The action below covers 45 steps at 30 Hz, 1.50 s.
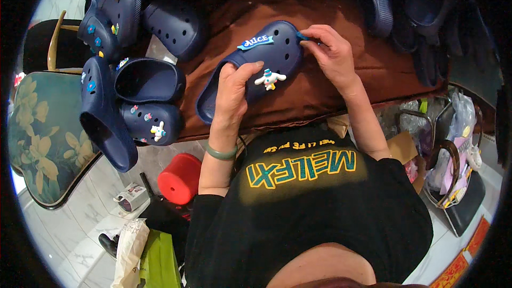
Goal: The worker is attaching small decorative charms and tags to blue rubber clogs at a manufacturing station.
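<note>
Left hand (233, 92): grips the navy clog (250, 69) at its middle.
Right hand (332, 52): pinches a blue charm (302, 36) at the clog's toe.
Worktop (320, 82): brown cloth.

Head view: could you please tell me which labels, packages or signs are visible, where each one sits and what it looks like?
Blue banner-shaped charm with white lettering: on the navy clog's toe.
Small white box: on the floor, lower left.
Green bag: bottom edge, beside a white bag.
Red-and-gold sign: lower right floor.

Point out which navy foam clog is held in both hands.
The navy foam clog at the centre of the brown cloth, with a white figure charm, between left hand and right hand; the other clogs lie untouched.
</note>
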Available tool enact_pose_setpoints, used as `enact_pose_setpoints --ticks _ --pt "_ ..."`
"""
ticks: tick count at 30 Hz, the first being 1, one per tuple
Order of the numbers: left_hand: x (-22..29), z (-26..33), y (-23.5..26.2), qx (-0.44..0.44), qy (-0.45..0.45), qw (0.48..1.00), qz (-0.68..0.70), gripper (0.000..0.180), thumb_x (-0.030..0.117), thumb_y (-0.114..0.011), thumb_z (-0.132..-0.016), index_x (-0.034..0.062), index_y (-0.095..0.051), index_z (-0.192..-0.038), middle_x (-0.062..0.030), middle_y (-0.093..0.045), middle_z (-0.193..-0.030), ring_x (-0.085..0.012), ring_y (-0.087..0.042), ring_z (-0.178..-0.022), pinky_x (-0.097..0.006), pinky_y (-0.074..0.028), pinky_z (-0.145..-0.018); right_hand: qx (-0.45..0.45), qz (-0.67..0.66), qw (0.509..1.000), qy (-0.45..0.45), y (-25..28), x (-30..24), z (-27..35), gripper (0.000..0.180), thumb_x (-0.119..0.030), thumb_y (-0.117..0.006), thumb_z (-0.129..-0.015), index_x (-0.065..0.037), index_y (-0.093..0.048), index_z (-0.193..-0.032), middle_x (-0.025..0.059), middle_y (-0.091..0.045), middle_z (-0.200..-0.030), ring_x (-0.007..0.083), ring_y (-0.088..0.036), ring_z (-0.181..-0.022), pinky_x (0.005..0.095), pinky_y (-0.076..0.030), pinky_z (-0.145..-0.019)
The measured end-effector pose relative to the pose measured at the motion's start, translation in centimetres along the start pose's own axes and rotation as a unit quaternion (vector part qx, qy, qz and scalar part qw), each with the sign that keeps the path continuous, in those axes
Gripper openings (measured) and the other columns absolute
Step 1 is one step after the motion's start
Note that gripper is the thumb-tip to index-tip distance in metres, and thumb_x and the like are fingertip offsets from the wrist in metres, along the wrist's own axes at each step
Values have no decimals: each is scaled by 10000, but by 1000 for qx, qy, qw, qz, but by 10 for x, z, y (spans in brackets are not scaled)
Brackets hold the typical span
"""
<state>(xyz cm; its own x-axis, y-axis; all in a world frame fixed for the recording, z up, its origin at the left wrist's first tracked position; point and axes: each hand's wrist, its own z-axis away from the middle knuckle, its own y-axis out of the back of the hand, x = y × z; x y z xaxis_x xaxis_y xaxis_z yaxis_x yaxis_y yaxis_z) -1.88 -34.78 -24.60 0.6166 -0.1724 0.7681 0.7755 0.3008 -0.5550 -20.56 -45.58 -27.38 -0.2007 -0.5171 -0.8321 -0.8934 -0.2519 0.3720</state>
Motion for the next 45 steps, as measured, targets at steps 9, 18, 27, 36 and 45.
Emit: enact_pose_setpoints --ticks 9,18,27,36,45 --pt "-15 -7 10 13 -20 1000 -13 253 57 -574 -834 -40 -614 -1064 -97 -670 -995 -158 -647 -884 -289 -503 -808 -14 109 973 203 -14 5 19 269 0 -730 -671 -72 -677 -925 63 -628 -942 253 -597 -841 344 -501 -714" --pt "-11 -5 8 -55 3 995 -83 285 180 -508 -891 21 -647 -1081 -39 -656 -1045 -125 -596 -968 -298 -462 -859 -129 347 913 173 2 -29 40 435 -86 -556 -732 -56 -583 -1165 88 -599 -1066 273 -542 -924 493 -388 -892" --pt "-10 -1 17 -57 78 995 38 224 79 -572 -841 23 -638 -1047 -46 -674 -932 -135 -648 -821 -280 -517 -778 -91 328 917 209 -17 -27 50 420 -64 -626 -756 -88 -597 -1174 18 -593 -1115 185 -561 -901 487 -313 -986" --pt "-6 -2 7 -96 12 993 -70 286 116 -593 -838 41 -607 -1114 -26 -647 -1025 -116 -605 -924 -263 -470 -827 -31 192 969 150 -8 -27 15 103 -110 -744 -719 -133 -660 -775 3 -605 -809 193 -567 -799 406 -351 -886" --pt "-13 7 0 -66 33 992 -99 317 99 -600 -825 24 -587 -1133 -46 -653 -991 -136 -623 -876 -273 -488 -779 -87 28 996 -6 4 -20 -6 678 -211 -777 -679 -49 -422 -1233 173 -490 -1155 310 -508 -1038 400 -408 -944"
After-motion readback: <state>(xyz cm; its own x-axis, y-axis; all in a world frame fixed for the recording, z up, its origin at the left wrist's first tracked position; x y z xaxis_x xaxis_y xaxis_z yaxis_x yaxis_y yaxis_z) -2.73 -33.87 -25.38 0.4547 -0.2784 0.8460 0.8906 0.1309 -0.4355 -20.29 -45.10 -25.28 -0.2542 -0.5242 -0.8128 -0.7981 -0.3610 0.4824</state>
